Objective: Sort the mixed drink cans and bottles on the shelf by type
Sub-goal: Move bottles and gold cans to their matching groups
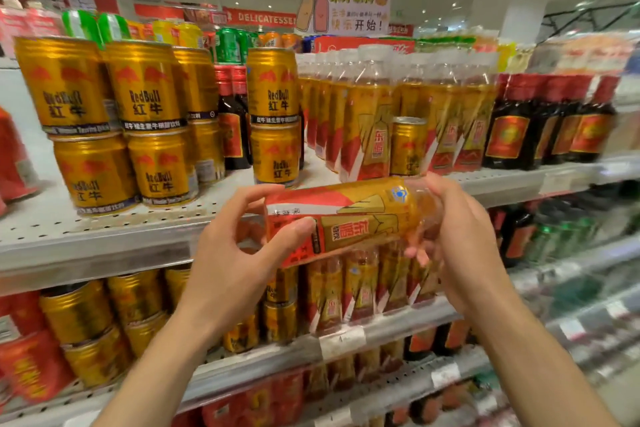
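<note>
Both hands hold a clear plastic bottle of amber drink with a gold-and-red label (pixel 349 218), lying horizontally in front of the edge of the white perforated metal shelf (pixel 104 218). The left hand (pixel 235 253) grips the bottle's base end, thumb on the label front, fingers (pixel 256 192) curled above it. The right hand (pixel 460 236) wraps the neck end, its fingers closed around the clear upper part; the cap is hidden.

On the shelf behind, gold Red Bull cans (pixel 145 87) stand stacked two high at left, with a further stack (pixel 273 114) nearer the centre. Dark glass bottles with red caps (pixel 233 118) stand between these stacks. To the right stands a row of matching amber bottles (pixel 367 114), with one small gold can (pixel 408 146) among them. More dark red-capped bottles (pixel 550 121) fill the far right. A yellow-lettered hanging sign (pixel 346 7) is overhead.
</note>
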Demonstrator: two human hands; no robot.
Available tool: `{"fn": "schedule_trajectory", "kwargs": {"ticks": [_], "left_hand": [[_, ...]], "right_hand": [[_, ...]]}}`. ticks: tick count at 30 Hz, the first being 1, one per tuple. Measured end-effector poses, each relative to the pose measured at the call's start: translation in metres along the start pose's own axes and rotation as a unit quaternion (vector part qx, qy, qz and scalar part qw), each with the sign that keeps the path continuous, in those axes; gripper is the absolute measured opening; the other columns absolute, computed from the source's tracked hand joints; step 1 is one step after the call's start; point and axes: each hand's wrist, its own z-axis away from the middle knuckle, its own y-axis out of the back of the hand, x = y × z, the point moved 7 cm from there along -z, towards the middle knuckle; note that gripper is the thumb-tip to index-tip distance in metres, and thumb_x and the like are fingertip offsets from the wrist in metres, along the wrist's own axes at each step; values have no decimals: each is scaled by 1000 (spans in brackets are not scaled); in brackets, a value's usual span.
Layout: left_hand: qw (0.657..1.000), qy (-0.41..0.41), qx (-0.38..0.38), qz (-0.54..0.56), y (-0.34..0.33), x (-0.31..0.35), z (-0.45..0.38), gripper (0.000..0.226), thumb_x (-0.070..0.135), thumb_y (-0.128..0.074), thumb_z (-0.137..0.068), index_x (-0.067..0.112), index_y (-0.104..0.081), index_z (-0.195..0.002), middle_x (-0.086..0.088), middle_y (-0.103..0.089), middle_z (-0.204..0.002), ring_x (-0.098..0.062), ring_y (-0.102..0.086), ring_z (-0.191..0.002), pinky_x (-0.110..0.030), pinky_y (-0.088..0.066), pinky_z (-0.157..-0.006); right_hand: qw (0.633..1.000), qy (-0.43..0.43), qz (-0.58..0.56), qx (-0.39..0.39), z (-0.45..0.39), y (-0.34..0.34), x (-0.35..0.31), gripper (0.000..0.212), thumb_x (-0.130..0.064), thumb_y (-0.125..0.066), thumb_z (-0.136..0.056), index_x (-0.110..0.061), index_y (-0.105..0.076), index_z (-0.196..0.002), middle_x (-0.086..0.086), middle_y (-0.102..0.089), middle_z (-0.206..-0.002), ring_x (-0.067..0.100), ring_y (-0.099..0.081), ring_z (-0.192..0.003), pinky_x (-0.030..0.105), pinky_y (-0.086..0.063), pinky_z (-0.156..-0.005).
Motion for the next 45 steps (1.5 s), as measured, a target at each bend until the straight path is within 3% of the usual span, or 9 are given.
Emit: {"fn": "schedule_trajectory", "kwargs": {"ticks": [13,17,22,26,29,33,37,40,45], "left_hand": [[999,13,34,-27,-194,66,-30,50,59,-70,-69,44,-61,-115,23,-70,-100,13,-69,-89,-16,-59,-63],[997,22,50,-59,-233,81,-37,48,65,-69,-71,48,-60,-115,27,-68,-105,-1,-72,-91,-25,-64,-67],[994,44,66,-80,-254,84,-41,49,64,-66,-74,47,-57,-119,19,-66,-111,-5,-73,-86,-21,-58,-55],[994,48,51,-89,-253,78,-46,48,64,-66,-75,50,-55,-120,23,-62,-117,6,-67,-98,-27,-64,-65],[992,49,62,-97,-241,71,-49,48,64,-65,-77,50,-54,-121,23,-64,-116,8,-65,-100,-23,-62,-69],[987,43,62,-144,-226,70,-56,47,69,-59,-79,50,-54,-121,25,-64,-114,10,-63,-99,-20,-60,-73],[967,-22,112,-226,-198,87,-71,48,68,-40,-91,39,-62,-123,22,-62,-110,-1,-64,-90,-38,-60,-80],[920,-66,103,-372,-195,99,-91,46,56,-42,-100,28,-60,-132,15,-59,-126,-6,-65,-82,-39,-58,-82],[839,-15,13,-544,-210,92,-126,54,50,-45,-103,26,-41,-150,5,-46,-153,-23,-67,-108,-42,-53,-90]], "right_hand": [[998,21,-22,-54,-105,177,-12,41,-39,-40,-107,-9,-67,-111,9,-66,-68,19,-49,-42,25,-37,-35],[996,15,-15,-91,-135,210,-16,42,-42,-39,-107,-12,-67,-115,16,-67,-74,20,-50,-45,27,-39,-37],[993,34,19,-113,-159,219,-27,48,-56,-41,-103,-15,-64,-112,24,-65,-73,20,-54,-48,25,-41,-40],[993,73,46,-82,-173,210,-47,43,-56,-46,-101,-17,-62,-103,-5,-56,-51,8,-49,-38,21,-37,-35],[984,136,69,-87,-179,189,-74,41,-52,-48,-102,-15,-65,-99,-8,-58,-59,-1,-51,-41,21,-41,-44],[967,214,113,-86,-187,159,-106,33,-46,-50,-102,-18,-67,-95,-10,-66,-78,-2,-61,-70,26,-42,-64],[947,269,154,-86,-195,144,-120,30,-45,-53,-99,-20,-68,-94,-8,-70,-86,10,-64,-84,33,-48,-71],[938,283,175,-96,-200,139,-119,28,-44,-54,-98,-22,-68,-88,-8,-70,-85,11,-65,-83,36,-49,-72],[938,269,176,-128,-198,132,-111,25,-40,-56,-98,-22,-71,-87,-9,-72,-80,2,-67,-77,35,-51,-72]]}}
